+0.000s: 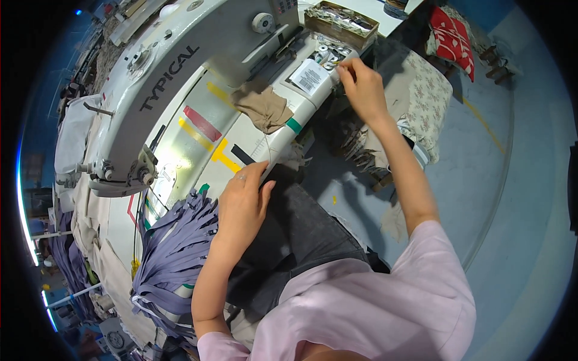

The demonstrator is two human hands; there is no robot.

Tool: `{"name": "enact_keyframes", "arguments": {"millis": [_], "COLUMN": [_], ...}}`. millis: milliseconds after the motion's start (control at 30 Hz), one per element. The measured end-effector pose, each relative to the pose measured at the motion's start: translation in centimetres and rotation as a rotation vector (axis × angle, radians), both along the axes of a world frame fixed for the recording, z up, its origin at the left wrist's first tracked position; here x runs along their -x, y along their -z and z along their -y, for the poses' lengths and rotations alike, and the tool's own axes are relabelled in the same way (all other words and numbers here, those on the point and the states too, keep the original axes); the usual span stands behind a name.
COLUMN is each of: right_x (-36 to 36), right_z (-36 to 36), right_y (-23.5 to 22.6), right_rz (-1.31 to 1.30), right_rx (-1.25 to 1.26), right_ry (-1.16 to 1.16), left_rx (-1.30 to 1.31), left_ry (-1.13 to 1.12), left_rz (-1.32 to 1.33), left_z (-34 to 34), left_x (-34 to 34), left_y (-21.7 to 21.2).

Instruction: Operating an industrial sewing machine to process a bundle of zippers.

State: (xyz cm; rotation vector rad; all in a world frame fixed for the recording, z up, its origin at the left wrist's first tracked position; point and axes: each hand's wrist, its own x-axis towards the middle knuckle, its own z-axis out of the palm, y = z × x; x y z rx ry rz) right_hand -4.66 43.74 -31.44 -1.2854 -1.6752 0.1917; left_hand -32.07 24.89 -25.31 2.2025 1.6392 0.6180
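Note:
My right hand [365, 91] is at the far right corner of the sewing machine bed, beside a small tray of metal bobbins [329, 55]. Its thumb and fingertips are pinched together; whatever lies between them is too small to make out. My left hand [242, 201], with a ring on one finger, rests at the front edge of the bed, thumb apart from the fingers. Nothing shows in its grasp. Left of it lies a thick bundle of purple-grey fabric strips [174, 246]. A crumpled beige cloth piece [264, 107] sits on the bed between the hands.
The sewing machine head [174, 66] arches over the bed at upper left. A printed white label [309, 76] lies by the bobbins, with a cardboard box [341, 24] behind. At right stand a floral-covered seat [430, 90] and a red cushion [450, 39].

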Motion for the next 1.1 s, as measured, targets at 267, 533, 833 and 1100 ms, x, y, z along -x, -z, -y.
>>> {"name": "enact_keyframes", "arguments": {"millis": [267,533,833,1100], "right_x": [-0.4,-1.6,-0.8,-2.6], "right_z": [-7.1,-7.1,-8.3,-8.6], "right_y": [-0.6,-1.4,-1.8,-0.7], "right_rz": [0.351,0.439,0.397,0.327], "right_rx": [-0.168,0.173,0.181,0.169], "right_ry": [-0.08,0.005,0.03,-0.065], "left_rx": [-0.146,-0.212,-0.232,-0.292], "left_ry": [-0.024,-0.008,-0.043,0.109], "left_rz": [-0.123,-0.163,-0.162,0.2], "left_z": [1.6,1.5,2.9,4.7], "left_x": [2.3,2.5,2.9,1.9], "left_y": [0.8,1.1,1.0,-4.8]}}
